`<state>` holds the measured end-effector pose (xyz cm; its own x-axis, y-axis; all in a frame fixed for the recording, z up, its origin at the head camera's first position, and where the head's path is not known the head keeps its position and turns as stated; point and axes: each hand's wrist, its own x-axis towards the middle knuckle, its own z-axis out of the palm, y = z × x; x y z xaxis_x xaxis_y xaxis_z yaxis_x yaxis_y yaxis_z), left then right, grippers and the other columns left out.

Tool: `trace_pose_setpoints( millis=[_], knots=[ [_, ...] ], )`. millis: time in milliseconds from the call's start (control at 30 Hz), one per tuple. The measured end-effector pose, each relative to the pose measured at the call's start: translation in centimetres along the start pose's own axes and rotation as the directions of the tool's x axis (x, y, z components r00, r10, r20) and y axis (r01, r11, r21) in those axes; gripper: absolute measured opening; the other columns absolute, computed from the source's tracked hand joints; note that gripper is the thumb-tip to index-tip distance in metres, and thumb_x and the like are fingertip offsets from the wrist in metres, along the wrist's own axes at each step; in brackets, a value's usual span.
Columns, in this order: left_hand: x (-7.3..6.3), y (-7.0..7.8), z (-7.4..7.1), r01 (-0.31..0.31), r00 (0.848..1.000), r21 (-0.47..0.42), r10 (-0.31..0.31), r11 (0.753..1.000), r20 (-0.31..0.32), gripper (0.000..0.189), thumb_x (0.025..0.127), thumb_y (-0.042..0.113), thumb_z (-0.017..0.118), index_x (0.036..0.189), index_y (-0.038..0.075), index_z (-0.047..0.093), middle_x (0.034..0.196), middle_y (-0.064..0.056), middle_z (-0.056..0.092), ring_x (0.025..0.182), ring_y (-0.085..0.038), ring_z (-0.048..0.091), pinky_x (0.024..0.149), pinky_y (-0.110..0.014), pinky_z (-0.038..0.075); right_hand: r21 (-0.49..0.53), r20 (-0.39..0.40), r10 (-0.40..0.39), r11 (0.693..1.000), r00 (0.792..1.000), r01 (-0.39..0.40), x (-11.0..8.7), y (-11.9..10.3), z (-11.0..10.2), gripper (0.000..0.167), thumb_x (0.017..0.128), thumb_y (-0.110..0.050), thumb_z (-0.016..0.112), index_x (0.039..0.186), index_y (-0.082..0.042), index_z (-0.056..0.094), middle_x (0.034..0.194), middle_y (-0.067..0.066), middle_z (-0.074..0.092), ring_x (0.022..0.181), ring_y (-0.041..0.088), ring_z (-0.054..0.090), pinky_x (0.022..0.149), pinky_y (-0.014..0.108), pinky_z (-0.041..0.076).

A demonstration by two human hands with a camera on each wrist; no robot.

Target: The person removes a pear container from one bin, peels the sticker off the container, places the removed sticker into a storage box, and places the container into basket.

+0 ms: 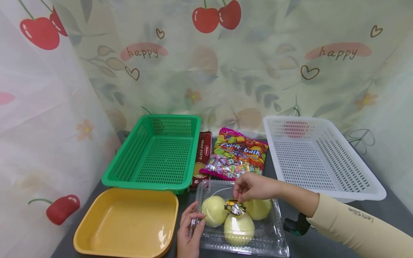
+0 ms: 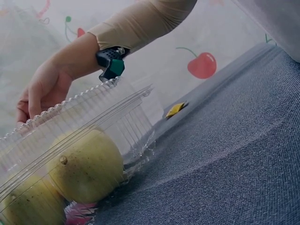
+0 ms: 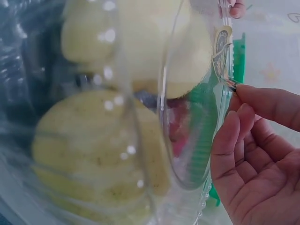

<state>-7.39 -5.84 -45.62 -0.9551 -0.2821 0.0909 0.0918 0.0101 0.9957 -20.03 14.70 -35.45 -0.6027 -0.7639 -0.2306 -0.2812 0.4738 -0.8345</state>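
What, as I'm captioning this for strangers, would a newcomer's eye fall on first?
Probably the clear box at the front, just right of centre, where the right fingers pinch a sticker above three pale yellow fruits and the left fingers touch its left side. Next, likely, the bright green basket at the back left and the vivid candy bag between it and the white basket.

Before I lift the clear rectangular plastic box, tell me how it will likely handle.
The clear rectangular plastic box will probably flex, its see-through walls looking thin. It may feel weighty, since three round pale-green fruits sit inside. They could roll, given their rounded shape.
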Motion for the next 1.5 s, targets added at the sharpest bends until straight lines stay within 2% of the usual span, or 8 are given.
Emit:
trace_pose_setpoints(
  millis=[167,467,800,1000,1100,1267,1500],
  knots=[
    [0.0,-0.1,0.0,0.0,1.0,0.002,0.0,1.0,0.001,0.007,0.089,0.004,0.057,0.093,0.0,0.06,0.136,-0.01,0.045,0.131,-0.03,0.038,0.109,-0.049,0.028,0.042,-0.008,0.037,0.998,0.999,-0.037,0.1,0.1,0.0,0.004,0.082,0.0,0.064,0.084,0.003,0.065,0.078,0.006,0.066,0.068,0.013,0.058,0.059,0.02,0.048],
    [-0.1,0.0,0.0,-0.004,1.0,0.0,0.004,1.0,0.0,0.006,0.088,0.003,0.058,0.092,0.0,0.06,0.135,-0.01,0.045,0.131,-0.029,0.038,0.11,-0.047,0.027,0.048,-0.011,0.047,0.998,0.999,-0.047,-0.2,-0.4,0.0,0.003,0.082,0.0,0.064,0.084,0.002,0.065,0.078,0.007,0.067,0.07,0.018,0.06,0.06,0.021,0.049],
    [0.0,0.0,-0.1,0.002,1.0,0.008,-0.002,1.0,-0.001,0.006,0.088,0.004,0.058,0.092,0.001,0.06,0.135,-0.009,0.046,0.131,-0.028,0.037,0.111,-0.047,0.025,0.047,-0.029,0.016,0.999,0.999,-0.015,-0.5,-1.1,-0.6,0.005,0.083,-0.002,0.063,0.086,0.002,0.065,0.08,0.005,0.066,0.071,0.017,0.058,0.064,0.023,0.05],
    [0.2,0.0,0.0,0.018,1.0,-0.005,-0.018,1.0,-0.002,0.007,0.088,0.005,0.058,0.093,0.002,0.06,0.136,-0.01,0.045,0.133,-0.031,0.036,0.111,-0.052,0.024,0.053,-0.111,0.047,0.998,0.993,-0.042,-0.8,-1.3,-1.8,0.008,0.084,-0.005,0.063,0.088,0.002,0.065,0.079,0.005,0.065,0.058,0.012,0.046,0.05,0.02,0.041],
    [0.2,0.0,0.0,0.025,1.0,-0.012,-0.025,1.0,0.0,0.007,0.088,0.004,0.057,0.093,0.002,0.06,0.137,-0.011,0.044,0.133,-0.034,0.035,0.111,-0.055,0.023,0.074,-0.102,0.057,0.996,0.993,-0.049,-0.8,-1.2,-1.9,0.01,0.084,-0.006,0.063,0.089,0.003,0.064,0.079,0.005,0.064,0.058,0.01,0.045,0.052,0.02,0.041],
    [0.2,0.0,0.0,0.035,0.999,-0.015,-0.035,0.999,0.0,0.007,0.088,0.004,0.057,0.094,0.002,0.061,0.137,-0.011,0.044,0.134,-0.035,0.034,0.111,-0.057,0.022,0.085,-0.088,0.047,0.996,0.995,-0.039,-0.7,-1.1,-1.7,0.011,0.085,-0.007,0.062,0.09,0.003,0.064,0.081,0.006,0.065,0.065,0.014,0.05,0.056,0.023,0.044],
    [0.4,-0.1,0.0,0.061,0.998,-0.013,-0.061,0.998,0.0,0.008,0.089,0.007,0.057,0.095,0.003,0.061,0.138,-0.009,0.043,0.134,-0.035,0.034,0.11,-0.059,0.022,0.074,-0.09,0.041,0.997,0.995,-0.035,-0.7,-1.0,-1.6,0.011,0.085,-0.006,0.062,0.09,0.002,0.064,0.081,0.005,0.064,0.065,0.012,0.051,0.05,0.022,0.039]
  ],
)
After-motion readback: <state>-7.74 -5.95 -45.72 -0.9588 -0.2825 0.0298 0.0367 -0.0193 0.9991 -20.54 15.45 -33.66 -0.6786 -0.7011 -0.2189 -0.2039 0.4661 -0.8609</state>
